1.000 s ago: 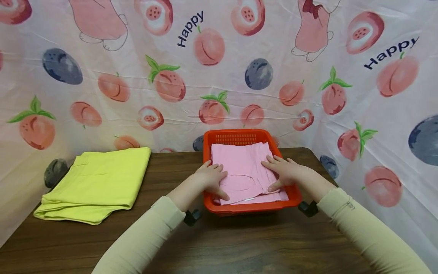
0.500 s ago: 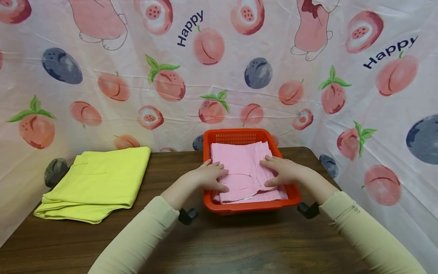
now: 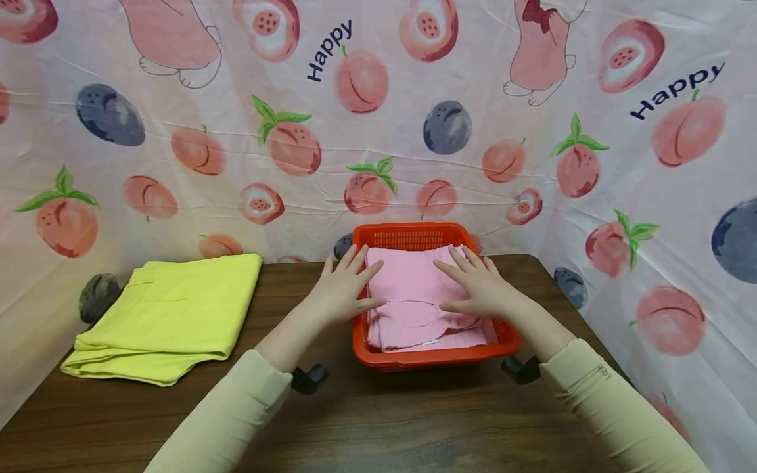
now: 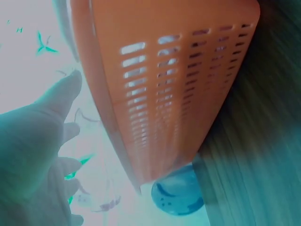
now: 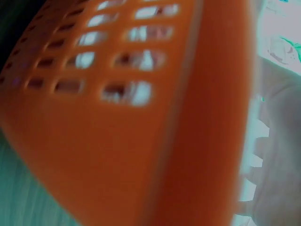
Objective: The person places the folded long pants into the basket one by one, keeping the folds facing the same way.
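A folded pink garment (image 3: 408, 279) lies flat in the red plastic basket (image 3: 437, 357), with more pink cloth under it. My left hand (image 3: 340, 289) is over the basket's left rim, fingers spread, holding nothing. Over the right side of the cloth is my right hand (image 3: 485, 289), its fingers also spread and holding nothing. The left wrist view has the left hand (image 4: 33, 146) beside the slotted basket wall (image 4: 141, 103), apart from the rim. At the edge of the right wrist view, the right hand (image 5: 282, 155) is partly hidden behind the basket's rim (image 5: 202, 141).
A folded yellow garment (image 3: 165, 315) lies at the left on the dark wooden table (image 3: 378, 420). A fruit-printed curtain (image 3: 390, 131) hangs behind the table and along its sides. Dark wrist-camera mounts (image 3: 309, 379) stick out below the wrists.
Both hands rested on the pink garment earlier. They have lifted and spread their fingers, and the left has shifted left towards the rim. Basket and garments stay in place.
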The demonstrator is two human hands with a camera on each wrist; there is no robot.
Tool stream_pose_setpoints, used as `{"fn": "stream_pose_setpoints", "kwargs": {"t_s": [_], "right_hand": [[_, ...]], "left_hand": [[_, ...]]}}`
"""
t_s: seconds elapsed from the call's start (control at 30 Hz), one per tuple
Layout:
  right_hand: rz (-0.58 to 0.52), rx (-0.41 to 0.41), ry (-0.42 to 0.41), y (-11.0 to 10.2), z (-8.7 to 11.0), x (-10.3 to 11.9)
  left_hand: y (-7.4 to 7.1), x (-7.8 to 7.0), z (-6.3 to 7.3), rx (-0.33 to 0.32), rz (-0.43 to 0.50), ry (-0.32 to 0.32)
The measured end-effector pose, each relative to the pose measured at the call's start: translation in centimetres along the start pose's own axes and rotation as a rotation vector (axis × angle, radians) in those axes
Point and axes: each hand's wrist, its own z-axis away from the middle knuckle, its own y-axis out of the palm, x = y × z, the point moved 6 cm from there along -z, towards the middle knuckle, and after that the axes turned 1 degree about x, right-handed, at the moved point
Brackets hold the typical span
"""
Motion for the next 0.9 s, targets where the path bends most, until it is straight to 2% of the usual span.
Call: {"fn": "stream_pose_setpoints", "kwargs": {"t_s": [0.37,0.6,0.9], "right_hand": [[0.066,-0.053,-0.032,0.7,-0.8,2.1],[0.05,-0.073,-0.057,1.2,-1.5,3.8],[0.037,-0.067,-0.076,1.6,-2.8,6.5]], "left_hand": [[-0.7,2.3,1.9,-0.082,0.006,-0.122],[-1.0,4.0,3.5,-0.112,0.015,-0.192],[-1.7,5.9,5.7,-0.164,-0.011,-0.25]]}}
